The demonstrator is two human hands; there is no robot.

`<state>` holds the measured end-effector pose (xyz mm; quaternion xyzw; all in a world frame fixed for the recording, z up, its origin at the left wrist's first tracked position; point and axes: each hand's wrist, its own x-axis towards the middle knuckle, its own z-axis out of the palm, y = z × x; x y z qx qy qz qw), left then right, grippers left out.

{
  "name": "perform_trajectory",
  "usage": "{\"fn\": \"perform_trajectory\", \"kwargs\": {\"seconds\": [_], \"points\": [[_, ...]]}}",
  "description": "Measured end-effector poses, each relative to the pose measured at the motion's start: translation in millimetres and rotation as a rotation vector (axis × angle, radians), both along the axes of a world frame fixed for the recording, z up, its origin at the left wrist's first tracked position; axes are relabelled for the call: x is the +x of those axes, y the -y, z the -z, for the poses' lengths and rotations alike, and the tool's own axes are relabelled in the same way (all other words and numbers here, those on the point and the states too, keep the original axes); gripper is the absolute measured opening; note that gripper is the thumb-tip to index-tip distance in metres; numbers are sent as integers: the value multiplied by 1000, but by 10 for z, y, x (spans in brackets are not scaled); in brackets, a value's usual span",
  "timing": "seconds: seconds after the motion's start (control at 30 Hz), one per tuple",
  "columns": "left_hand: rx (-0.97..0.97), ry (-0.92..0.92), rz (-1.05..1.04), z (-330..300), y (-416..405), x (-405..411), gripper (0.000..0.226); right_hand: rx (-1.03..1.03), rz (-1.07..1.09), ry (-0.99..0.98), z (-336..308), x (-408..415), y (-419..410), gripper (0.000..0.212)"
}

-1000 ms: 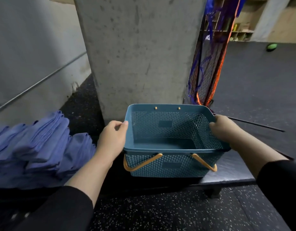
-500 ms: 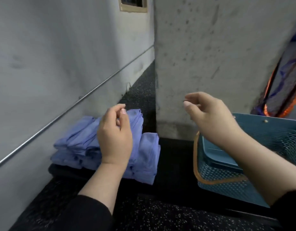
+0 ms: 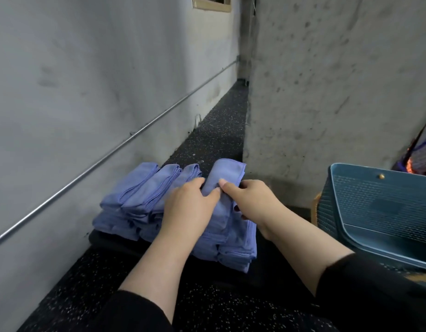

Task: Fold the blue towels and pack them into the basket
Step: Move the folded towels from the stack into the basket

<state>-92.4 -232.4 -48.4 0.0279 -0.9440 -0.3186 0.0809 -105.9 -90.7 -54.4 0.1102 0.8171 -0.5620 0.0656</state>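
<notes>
A pile of folded blue towels (image 3: 140, 195) lies on a low black bench by the left wall. The rightmost top towel (image 3: 227, 172) is held by both hands. My left hand (image 3: 190, 207) curls its fingers over the towel's left side. My right hand (image 3: 250, 200) pinches its right side with thumb and fingers. The teal plastic basket (image 3: 375, 207) with tan handles stands to the right on the same bench; what I see of its inside holds nothing.
A grey wall with a thin metal pipe (image 3: 111, 154) runs along the left. A rough concrete pillar (image 3: 327, 92) rises behind the basket. Dark speckled floor (image 3: 219, 130) runs between them. Orange and blue netting (image 3: 420, 152) hangs at the far right.
Both hands left the basket's rim, swung left through the air and came down on the rightmost top towel. The view turned left from the basket to the towel pile.
</notes>
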Motion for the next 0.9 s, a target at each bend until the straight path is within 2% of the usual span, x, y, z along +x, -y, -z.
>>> {"fn": "perform_trajectory", "kwargs": {"seconds": [0.07,0.13,0.17,0.27,0.37,0.47,0.6,0.7,0.77,0.9], "points": [[123,38,17,8,-10,-28,50,-55,40,6,-13,29,-3,54],[350,43,43,-2,-6,-26,58,-100,69,-28,-48,67,-3,50],[468,21,51,9,-4,-28,57,-118,74,-64,-83,91,-4,48],[773,-65,93,-56,-68,41,31,-220,62,-147,-258,183,-21,31],[922,-126,161,-109,-169,96,37,-462,45,-98,-499,274,-125,28],[984,-167,221,-174,-379,186,36,-493,10,-113,-717,375,-402,27],[1074,-114,379,-261,-813,302,31,-351,33,-192,-999,533,-999,23],[1028,-95,345,-232,-1114,289,17,-234,93,-227,-1189,618,-1627,26],[958,-29,280,-154,-1292,258,16,-156,125,-142,-1216,674,-2018,28],[819,247,269,61,-1606,214,16,-61,185,119,-894,704,-2529,28]]}}
